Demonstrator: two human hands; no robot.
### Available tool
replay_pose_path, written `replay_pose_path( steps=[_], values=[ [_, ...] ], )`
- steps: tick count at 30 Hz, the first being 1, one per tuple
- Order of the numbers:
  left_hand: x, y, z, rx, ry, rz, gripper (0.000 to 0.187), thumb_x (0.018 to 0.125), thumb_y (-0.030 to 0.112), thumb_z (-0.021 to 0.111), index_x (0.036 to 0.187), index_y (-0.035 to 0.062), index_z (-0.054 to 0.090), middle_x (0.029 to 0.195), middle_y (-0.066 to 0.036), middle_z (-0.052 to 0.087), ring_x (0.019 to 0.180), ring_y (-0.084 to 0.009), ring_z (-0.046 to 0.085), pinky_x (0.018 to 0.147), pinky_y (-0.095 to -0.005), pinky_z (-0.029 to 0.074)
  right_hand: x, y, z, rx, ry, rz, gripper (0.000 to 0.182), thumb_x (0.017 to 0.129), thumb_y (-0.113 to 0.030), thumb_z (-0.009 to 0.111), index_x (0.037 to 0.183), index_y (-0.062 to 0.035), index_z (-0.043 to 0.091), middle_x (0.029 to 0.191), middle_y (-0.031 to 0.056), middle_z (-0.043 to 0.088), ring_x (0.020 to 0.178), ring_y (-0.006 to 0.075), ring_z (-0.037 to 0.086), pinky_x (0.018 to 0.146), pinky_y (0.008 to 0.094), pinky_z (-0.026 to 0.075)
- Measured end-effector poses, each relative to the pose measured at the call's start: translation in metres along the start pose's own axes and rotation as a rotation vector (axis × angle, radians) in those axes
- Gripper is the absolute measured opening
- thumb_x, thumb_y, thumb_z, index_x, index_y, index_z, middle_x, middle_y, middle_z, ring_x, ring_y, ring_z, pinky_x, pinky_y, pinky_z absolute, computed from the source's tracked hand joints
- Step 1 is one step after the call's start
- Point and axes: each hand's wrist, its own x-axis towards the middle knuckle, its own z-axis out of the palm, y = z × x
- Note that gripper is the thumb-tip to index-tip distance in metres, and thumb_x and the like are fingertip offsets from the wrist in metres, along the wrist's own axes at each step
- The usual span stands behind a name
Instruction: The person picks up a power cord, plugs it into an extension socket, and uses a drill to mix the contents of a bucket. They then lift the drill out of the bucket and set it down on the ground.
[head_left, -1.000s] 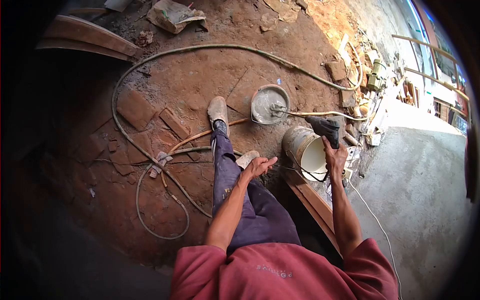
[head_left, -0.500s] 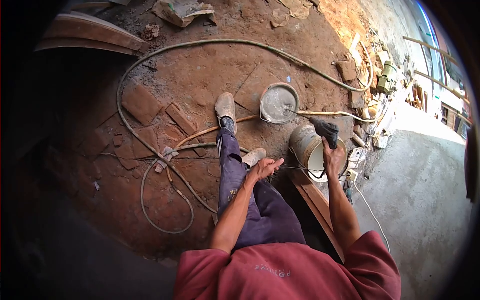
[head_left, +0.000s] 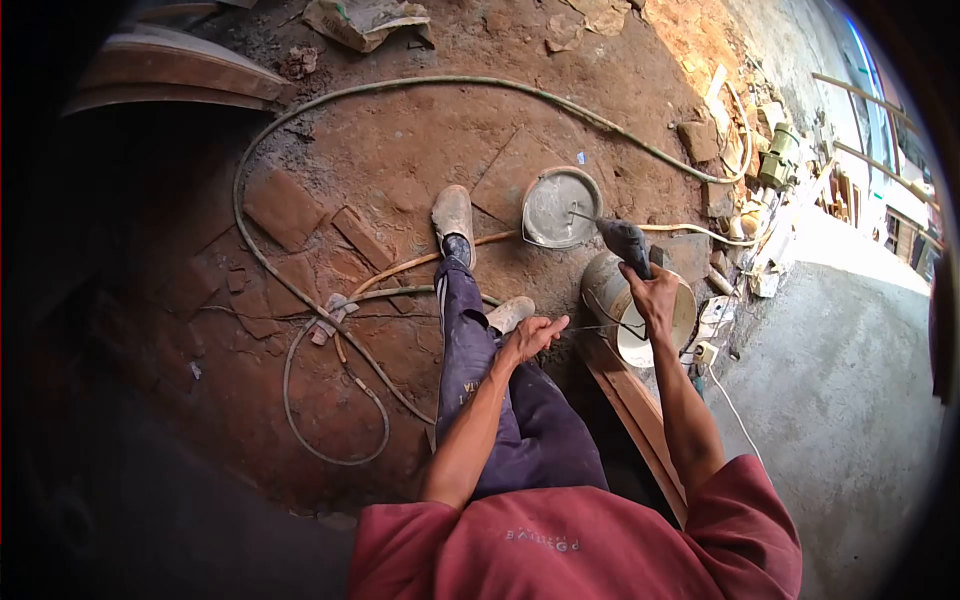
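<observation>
My right hand (head_left: 655, 298) is wrapped round the grip of a dark power drill (head_left: 621, 241). From the drill's front a thin metal rod (head_left: 584, 215) reaches into the small bucket (head_left: 525, 225), which holds grey wet mix (head_left: 556, 203). Closed fingers of my left hand (head_left: 533, 338) hold a thin cord (head_left: 590, 328) that runs right, towards the drill side. Below the drill stands a larger whitish bucket (head_left: 603, 287), partly behind my right hand and wrist.
A long hose (head_left: 400, 86) loops over the reddish dirt floor. Loose bricks (head_left: 363, 238) lie at the left. Wooden boards (head_left: 630, 395) lie by my right leg. A greenish pump or motor (head_left: 780, 157) stands by the rubble. A white cable (head_left: 735, 410) crosses the concrete floor (head_left: 830, 370).
My right hand and the drill have moved slightly left and up, and the drill now points more towards the small bucket. My left hand has barely moved.
</observation>
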Motion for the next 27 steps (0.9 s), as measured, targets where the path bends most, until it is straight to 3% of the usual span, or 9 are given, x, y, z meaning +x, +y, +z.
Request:
replay_pose_path(
  steps=[3, 5, 9, 15, 22, 27],
  values=[
    [0.002, 0.001, 0.001, 0.011, 0.049, -0.002, 0.070, 0.081, 0.068, 0.052, 0.072, -0.0007, 0.065, 0.059, -0.007, 0.057, 0.059, -0.0155, 0.057, 0.059, -0.0286, 0.045, 0.018, -0.003, 0.014, 0.027, 0.036, -0.053, 0.039, 0.074, -0.035, 0.074, 0.072, 0.0028, 0.067, 0.049, 0.0035, 0.050, 0.047, 0.0108, 0.044, 0.048, 0.0319, 0.038],
    [0.002, 0.000, 0.001, -0.067, 0.077, 0.021, 0.064, 0.084, 0.061, 0.055, 0.073, -0.0012, 0.064, 0.058, -0.003, 0.053, 0.057, -0.0112, 0.050, 0.054, -0.0254, 0.038, 0.002, -0.016, -0.009, 0.049, -0.006, -0.030, 0.037, 0.073, -0.034, 0.074, 0.074, 0.0027, 0.067, 0.050, 0.0040, 0.051, 0.049, 0.0111, 0.046, 0.049, 0.0317, 0.039],
    [0.002, -0.001, 0.000, -0.013, 0.060, -0.004, 0.063, 0.084, 0.060, 0.055, 0.073, -0.0013, 0.064, 0.058, -0.004, 0.054, 0.057, -0.0113, 0.051, 0.056, -0.0255, 0.040, -0.019, -0.020, -0.032, 0.012, 0.034, -0.066, 0.036, 0.073, -0.031, 0.074, 0.073, 0.0039, 0.067, 0.046, 0.0041, 0.046, 0.046, 0.0100, 0.042, 0.047, 0.0303, 0.038],
    [0.013, -0.002, -0.002, 0.027, 0.080, 0.004, 0.061, 0.084, 0.058, 0.056, 0.073, -0.0011, 0.064, 0.060, -0.005, 0.055, 0.059, -0.0116, 0.054, 0.058, -0.0265, 0.042, 0.027, -0.020, 0.013, 0.012, 0.002, -0.160, 0.035, 0.072, -0.031, 0.074, 0.076, 0.0035, 0.068, 0.046, 0.0102, 0.052, 0.043, 0.0143, 0.051, 0.048, 0.0314, 0.043],
    [0.008, 0.001, -0.001, -0.017, 0.175, 0.036, 0.054, 0.084, 0.051, 0.062, 0.069, -0.0007, 0.063, 0.058, -0.005, 0.055, 0.056, -0.0126, 0.053, 0.056, -0.0287, 0.042, -0.026, -0.025, -0.030, 0.005, -0.025, -0.174, 0.030, 0.072, -0.028, 0.074, 0.076, 0.0013, 0.069, 0.046, 0.0112, 0.052, 0.042, 0.0154, 0.050, 0.048, 0.0332, 0.042],
    [0.018, -0.005, -0.002, 0.011, 0.312, 0.161, 0.049, 0.086, 0.044, 0.064, 0.070, -0.0023, 0.062, 0.059, -0.009, 0.057, 0.055, -0.0165, 0.054, 0.055, -0.0325, 0.042, 0.001, 0.000, 0.022, -0.069, -0.060, -0.075, 0.032, 0.073, -0.028, 0.071, 0.074, 0.0037, 0.063, 0.050, 0.0152, 0.054, 0.046, 0.0254, 0.056, 0.053, 0.0377, 0.046]
  ],
)
